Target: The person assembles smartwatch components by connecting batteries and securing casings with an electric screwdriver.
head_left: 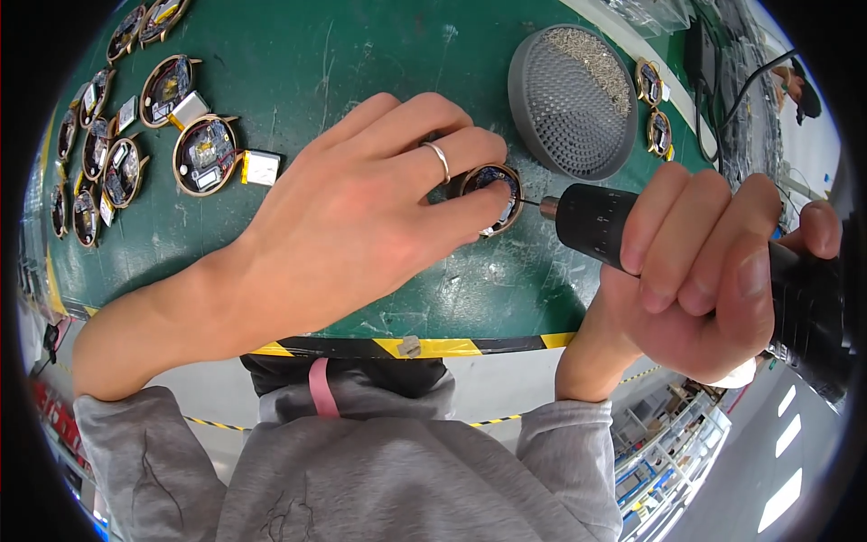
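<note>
My left hand (361, 203) lies over the green tabletop with its fingers closed around a small round watch case (489, 177). The case has a gold-coloured rim and a dark circuit board inside, partly covered by the fingertips. In my right hand (700, 275) is a black electric screwdriver (591, 219), gripped around its body and pointing left. Its thin bit reaches the right side of the watch case; whether the tip sits in a screw is too small to tell.
A round grey dimpled dish (564, 140) holds many tiny screws (596, 68) beyond the screwdriver. Several open watch cases (206, 155), some with silver batteries (261, 168), lie at left. Two more cases (658, 134) sit right of the dish. Yellow-black tape (452, 347) marks the near table edge.
</note>
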